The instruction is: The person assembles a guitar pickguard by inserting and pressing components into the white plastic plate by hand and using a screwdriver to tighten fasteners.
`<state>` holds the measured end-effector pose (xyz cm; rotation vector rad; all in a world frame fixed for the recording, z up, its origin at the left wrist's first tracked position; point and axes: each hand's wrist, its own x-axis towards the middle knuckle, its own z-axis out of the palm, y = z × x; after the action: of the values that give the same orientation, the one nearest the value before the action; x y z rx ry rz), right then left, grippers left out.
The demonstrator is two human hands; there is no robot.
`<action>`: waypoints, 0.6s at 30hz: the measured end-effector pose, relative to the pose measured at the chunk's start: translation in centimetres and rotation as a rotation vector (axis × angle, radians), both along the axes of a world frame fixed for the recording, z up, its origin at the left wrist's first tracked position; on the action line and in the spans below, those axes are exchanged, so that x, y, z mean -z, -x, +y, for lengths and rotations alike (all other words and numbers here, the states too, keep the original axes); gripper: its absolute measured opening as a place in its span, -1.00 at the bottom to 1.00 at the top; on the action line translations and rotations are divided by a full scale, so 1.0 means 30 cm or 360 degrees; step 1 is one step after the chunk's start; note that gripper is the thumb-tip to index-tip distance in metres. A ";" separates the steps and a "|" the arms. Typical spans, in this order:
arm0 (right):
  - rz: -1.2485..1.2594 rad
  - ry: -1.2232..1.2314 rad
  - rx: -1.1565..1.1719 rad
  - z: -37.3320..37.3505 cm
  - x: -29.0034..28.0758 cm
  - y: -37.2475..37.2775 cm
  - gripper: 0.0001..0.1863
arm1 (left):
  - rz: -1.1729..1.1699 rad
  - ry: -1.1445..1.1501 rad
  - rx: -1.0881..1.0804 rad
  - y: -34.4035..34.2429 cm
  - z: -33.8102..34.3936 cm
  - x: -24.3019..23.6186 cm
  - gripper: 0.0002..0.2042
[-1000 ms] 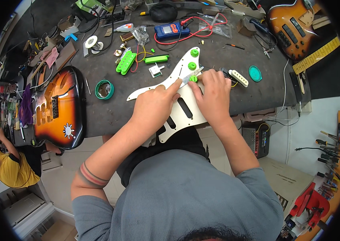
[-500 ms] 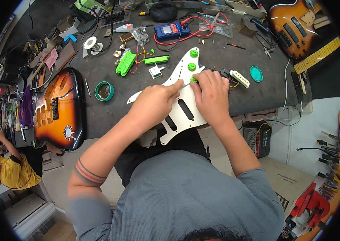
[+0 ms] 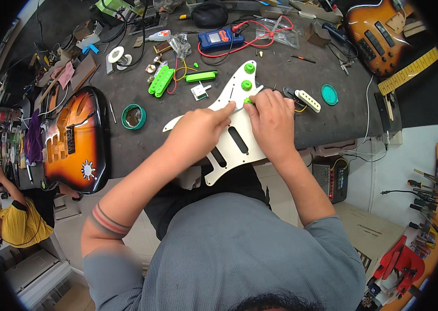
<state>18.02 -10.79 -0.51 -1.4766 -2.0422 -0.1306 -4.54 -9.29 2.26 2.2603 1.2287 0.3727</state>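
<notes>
A white guitar pickguard [image 3: 240, 146] with pickup slots lies over the front edge of the bench. My left hand [image 3: 202, 130] holds its left side, index finger stretched along the top face and the other fingers curled, partly hidden. With thumb and fingers closed, my right hand [image 3: 275, 124] grips the lowest green knob [image 3: 248, 100], which it mostly covers. Two more green knobs, the middle one [image 3: 246, 85] and the top one [image 3: 250, 68], sit farther up the pickguard. Just beyond my right hand lies a white pickup [image 3: 308, 101] with its wires.
A sunburst guitar body [image 3: 81, 140] and a round green tin [image 3: 134, 116] lie to the left. Green pickup covers [image 3: 161, 82], a white switch [image 3: 200, 92] and a blue multimeter [image 3: 221, 40] lie farther back. A turquoise lid [image 3: 329, 94] is at right. Another person [image 3: 24, 223] works at far left.
The pickguard and both hands have shifted very slightly to the left. My right hand keeps its grip at the lowest knob, and my left hand stays on the pickguard.
</notes>
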 end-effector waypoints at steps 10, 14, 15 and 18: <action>0.0070 -0.0045 0.0006 -0.013 -0.017 0.006 -0.77 | 0.0178 -0.0361 -0.0087 -0.027 -0.053 0.012 -0.56; 0.0022 -0.0027 -0.0006 -0.001 0.006 -0.001 -0.82 | -0.0093 -0.0072 -0.0137 -0.029 -0.036 -0.003 -0.62; 0.0029 -0.0023 0.0014 0.003 0.008 0.002 -0.83 | -0.0268 0.0178 -0.0174 -0.029 -0.032 -0.009 -0.64; 0.0109 0.0003 0.0021 0.013 0.003 0.000 -0.83 | -0.0285 0.0266 -0.0189 -0.033 -0.026 -0.035 -0.64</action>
<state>18.03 -10.41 -0.59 -1.4760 -1.9788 -0.0826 -3.54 -10.07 3.32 1.9736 1.2546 0.4871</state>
